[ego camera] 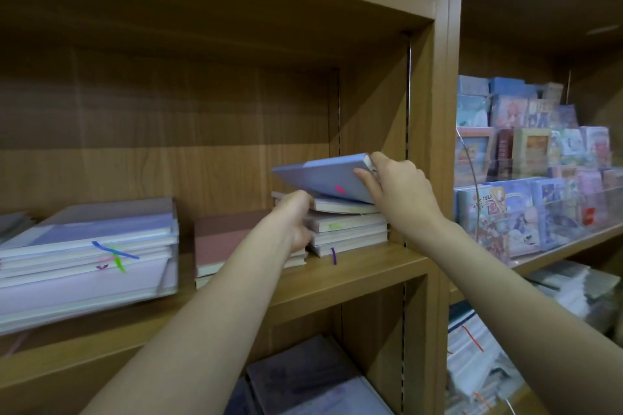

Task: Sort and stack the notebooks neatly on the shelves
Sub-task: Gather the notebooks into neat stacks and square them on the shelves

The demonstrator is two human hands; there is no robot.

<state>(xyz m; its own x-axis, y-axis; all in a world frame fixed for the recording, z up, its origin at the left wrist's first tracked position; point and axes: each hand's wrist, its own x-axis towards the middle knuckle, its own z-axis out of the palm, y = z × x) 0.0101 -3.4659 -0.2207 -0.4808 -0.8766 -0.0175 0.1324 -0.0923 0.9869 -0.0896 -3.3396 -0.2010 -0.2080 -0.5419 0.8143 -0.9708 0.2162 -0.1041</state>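
Blue notebook held tilted over the right-hand stack.

The right hand (401, 192) grips the blue notebook (325, 177) by its right edge; the left hand (296, 219), fingers curled, holds the stack of notebooks (347, 229) on the shelf (354, 271).

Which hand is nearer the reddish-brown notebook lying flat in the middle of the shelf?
Left. The left hand is at the reddish-brown notebook's right end, against the stack. The right hand is farther right, gripping the tilted blue notebook.

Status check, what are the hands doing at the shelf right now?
Right hand grips blue notebook, tilted over right stack. Left hand on the stack's left side, grip unclear. Nothing blocking.
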